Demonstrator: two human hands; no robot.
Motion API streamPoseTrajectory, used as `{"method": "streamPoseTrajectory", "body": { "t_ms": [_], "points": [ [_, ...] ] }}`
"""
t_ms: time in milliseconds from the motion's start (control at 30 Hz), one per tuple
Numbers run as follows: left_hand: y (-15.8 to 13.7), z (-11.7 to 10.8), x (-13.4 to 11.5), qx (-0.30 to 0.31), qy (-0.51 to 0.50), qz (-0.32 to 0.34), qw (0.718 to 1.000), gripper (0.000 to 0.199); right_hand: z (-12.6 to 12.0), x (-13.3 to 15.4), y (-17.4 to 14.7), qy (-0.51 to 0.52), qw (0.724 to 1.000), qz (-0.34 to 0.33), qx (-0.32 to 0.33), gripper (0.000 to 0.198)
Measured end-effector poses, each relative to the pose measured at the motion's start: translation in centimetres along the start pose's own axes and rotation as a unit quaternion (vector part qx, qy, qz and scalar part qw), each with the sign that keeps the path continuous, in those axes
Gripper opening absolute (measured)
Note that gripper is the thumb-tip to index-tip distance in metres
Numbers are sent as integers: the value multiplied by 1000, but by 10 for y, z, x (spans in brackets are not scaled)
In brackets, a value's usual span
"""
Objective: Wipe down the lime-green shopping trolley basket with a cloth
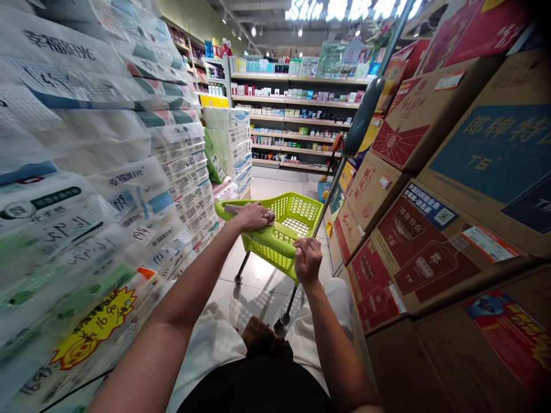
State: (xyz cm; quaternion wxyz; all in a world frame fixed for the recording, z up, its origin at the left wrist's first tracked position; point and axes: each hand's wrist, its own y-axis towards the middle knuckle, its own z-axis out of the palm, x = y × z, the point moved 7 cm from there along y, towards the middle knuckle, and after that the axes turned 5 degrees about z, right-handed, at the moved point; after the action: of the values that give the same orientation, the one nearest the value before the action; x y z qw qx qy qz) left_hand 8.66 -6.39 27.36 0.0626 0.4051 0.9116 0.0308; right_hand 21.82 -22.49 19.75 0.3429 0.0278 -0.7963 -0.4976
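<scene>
A lime-green plastic shopping cart (pixel 293 215) with a perforated basket stands right in front of me, and no goods show in its basket. Curled over the left part of its rear rim is my left hand (pixel 255 217); a flat pale-grey piece beside the fingers cannot be made out. My right hand (pixel 307 258) is closed on the rim's right end, thumb on top. Thin dark legs with casters (pixel 282 322) reach the floor below. A grey pole (pixel 336 186) with a thick dark sleeve slants up past the cart's right side; its lower end is hidden.
Wrapped tissue packs (pixel 142 189) are piled high along the left. Cardboard cartons (pixel 426 241) form a wall close on the right. Between them runs a narrow tiled aisle (pixel 269 183). Shelves of small boxes and bottles (pixel 297 112) cross its far end.
</scene>
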Motion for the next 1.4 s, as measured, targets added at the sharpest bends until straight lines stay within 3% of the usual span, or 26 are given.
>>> {"method": "streamPoseTrajectory", "body": {
  "t_ms": [67, 133, 267, 400, 533, 600, 700, 833, 933, 1033, 1133, 1200, 1300, 1400],
  "points": [
    [5, 3, -1, 25, 10, -18, 999, 32, -3, 0, -1, 0, 1000, 5, -3, 16],
    [5, 3, 1, 6, 17, -39, 999, 35, -5, 0, 0, -1, 1000, 0, -2, 16],
    [-16, 1, 1, -162, 4, -36, 986, 28, -10, -2, 4, 6, 1000, -24, 9, 17],
    [-63, 20, -7, -349, -6, -28, 937, 26, -21, -11, 10, 3, 999, -28, 43, 21],
    [-95, 51, -23, -423, -16, 13, 906, 31, -29, -6, 16, -116, 991, -21, 61, 19],
    [-98, 56, -25, -425, -25, 18, 905, 34, -25, 4, 17, -196, 978, -25, 68, 16],
    [-86, 44, -11, -392, -50, -6, 918, 34, -9, 19, 18, -238, 968, -37, 74, 14],
    [-61, 16, 49, -288, -99, -187, 934, 38, 8, 19, 21, -258, 962, -59, 66, 16],
    [-48, 7, 75, -208, -83, -248, 942, 41, 12, 10, 22, -260, 961, -63, 78, 17],
    [-53, 13, 65, -265, -43, -225, 937, 38, 7, 4, 22, -257, 963, -54, 66, 16],
    [-80, 36, 41, -408, -24, -187, 893, 38, -1, 4, 23, -257, 965, -40, 40, 18],
    [-95, 53, 27, -457, -21, -150, 876, 36, -4, 6, 25, -265, 964, -18, 32, 22],
    [-97, 55, 20, -441, -25, -115, 890, 36, 1, 9, 28, -270, 962, 2, 47, 25],
    [-79, 29, 30, -332, -25, -139, 932, 38, 10, 11, 30, -276, 959, -11, 60, 26]
  ]
}}
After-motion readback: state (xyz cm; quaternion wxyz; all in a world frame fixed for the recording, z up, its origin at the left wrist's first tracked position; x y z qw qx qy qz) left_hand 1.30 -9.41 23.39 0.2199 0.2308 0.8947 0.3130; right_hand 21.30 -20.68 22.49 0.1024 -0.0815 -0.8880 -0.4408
